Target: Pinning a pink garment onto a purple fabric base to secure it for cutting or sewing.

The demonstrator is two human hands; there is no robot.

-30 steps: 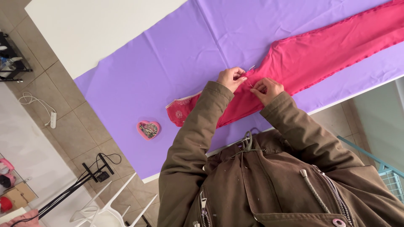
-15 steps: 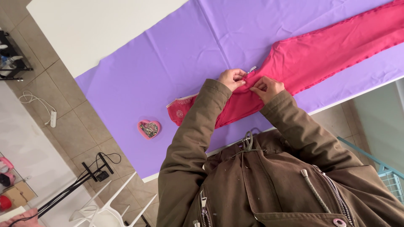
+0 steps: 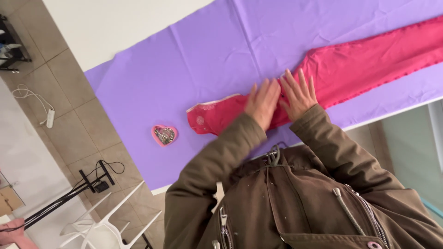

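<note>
- Both hands have been changed from a pinch at the pink cloth's edge to a flat press; the fingers, curled and tight half a second ago, are now spread wide.
- Nothing is gripped: the left hand (image 3: 262, 102) is laid palm down with fingers straight and slightly fanned, and the right hand (image 3: 299, 93) is laid the same way just right of it, thumbs nearly touching.
- Both palms are rested on the pink cloth (image 3: 369, 64), at the point where its broad right part narrows toward the left end; the flat spread reads as a way of smoothing the cloth and keeping it from sliding.
- The pink cloth is stretched long across the scene, from the far right edge down to a rounded, pale-trimmed end at the left, near the hands.
- Under it a purple sheet (image 3: 184, 69) is spread over the white table (image 3: 115, 27), probably as the base layer that the pink piece is laid out on.
- A heart-shaped pink dish (image 3: 164, 135) of small metal bits, likely pins or clips though too small to tell, is set on the purple sheet well left of the hands, within reach but apart from the pink cloth.
- Brown jacket sleeves (image 3: 221, 157) are extended from the near edge toward the cloth.
- On the tiled floor (image 3: 74, 115) to the left, a white chair (image 3: 106, 221) and cables are seen.
</note>
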